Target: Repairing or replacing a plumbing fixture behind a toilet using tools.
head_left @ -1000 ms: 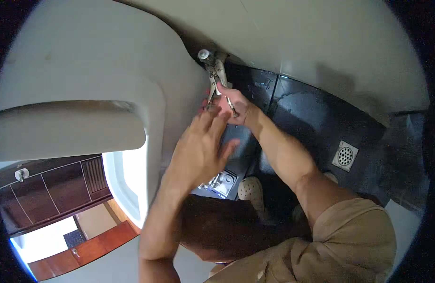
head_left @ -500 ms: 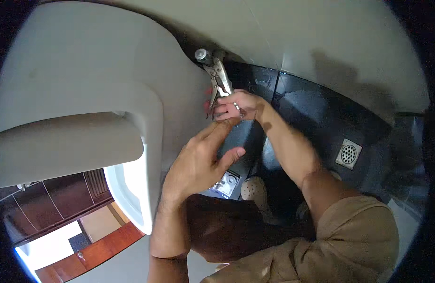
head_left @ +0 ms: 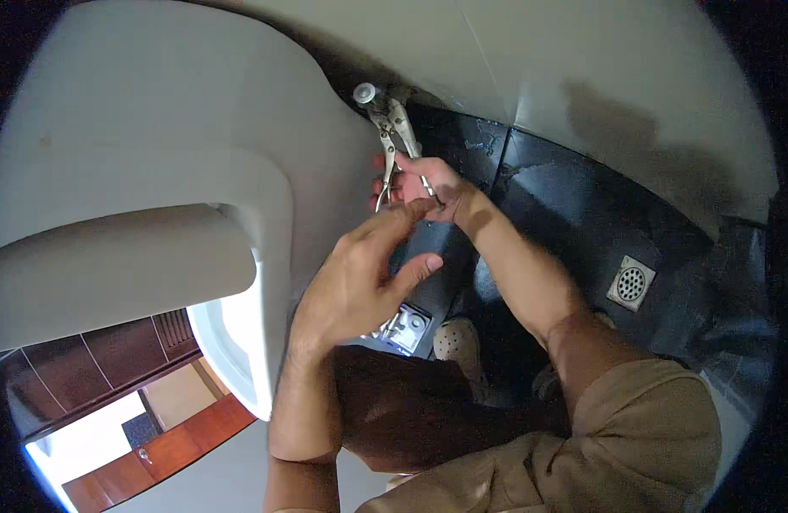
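Locking pliers (head_left: 404,128) stand with their head against a metal fitting (head_left: 365,93) low by the wall, tucked behind the curved side of a pale ceramic fixture (head_left: 325,162), handles angling down toward the worker; whether the jaws bite on the fitting is too dark to tell. The tool looks to be all metal, so it likely handles as stiff, sturdy and fairly heavy for its length, with bare steel that could turn slick near the wet floor (head_left: 548,248); the long handles, well below the pivot, appear the best place to take hold. The right hand (head_left: 430,181) wraps the spread handles palm up, fingers curled past the left one, thumb by the right one, whose end lies across the palm. The left hand (head_left: 351,291) stays loose, thumb spread wide, its fingertips meeting the right palm near that handle's end; whether they press the metal cannot be told. Beyond lie a clear-topped package (head_left: 408,328), a perforated clog (head_left: 456,342) and a square floor drain (head_left: 631,283).
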